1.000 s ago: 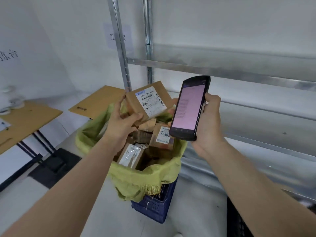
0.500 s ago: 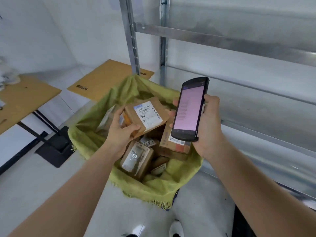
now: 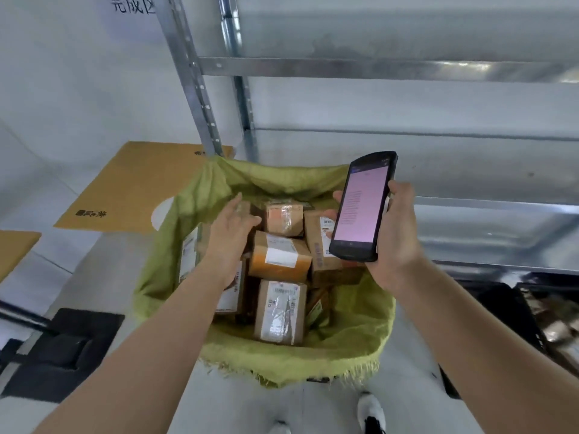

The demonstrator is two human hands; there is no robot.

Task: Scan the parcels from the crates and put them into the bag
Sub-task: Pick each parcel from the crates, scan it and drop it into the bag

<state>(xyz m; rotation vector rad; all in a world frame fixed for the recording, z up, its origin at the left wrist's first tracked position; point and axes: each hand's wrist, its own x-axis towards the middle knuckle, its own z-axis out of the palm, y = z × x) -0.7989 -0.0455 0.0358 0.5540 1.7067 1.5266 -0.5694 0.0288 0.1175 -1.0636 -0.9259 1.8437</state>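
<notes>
White walls and pale floor frame you, with a flat tan cardboard sheet (image 3: 131, 189) lying on the floor at the left and a black mat (image 3: 65, 349) nearer you. Moving right, a galvanised steel shelving rack (image 3: 344, 67) rises behind the yellow-green woven sack (image 3: 344, 346), whose mouth is folded wide open right in front of you. Your left hand (image 3: 230, 234) reaches down into that sack, fingers stretched out fairly straight, resting on the brown cardboard parcels (image 3: 280, 311) piled inside; whether it grips one underneath, you cannot tell from here. An orange-taped parcel (image 3: 279, 256) sits just beside that hand, touching its neighbours. Further right, your right hand (image 3: 396, 236) wraps round a black handheld scanner with a pink lit screen (image 3: 360, 208), fingers curled along its edges, held upright above the sack's right side. At the far right a black plastic crate (image 3: 501, 311) stands on the floor, and your white shoe (image 3: 371, 408) shows below the sack.
</notes>
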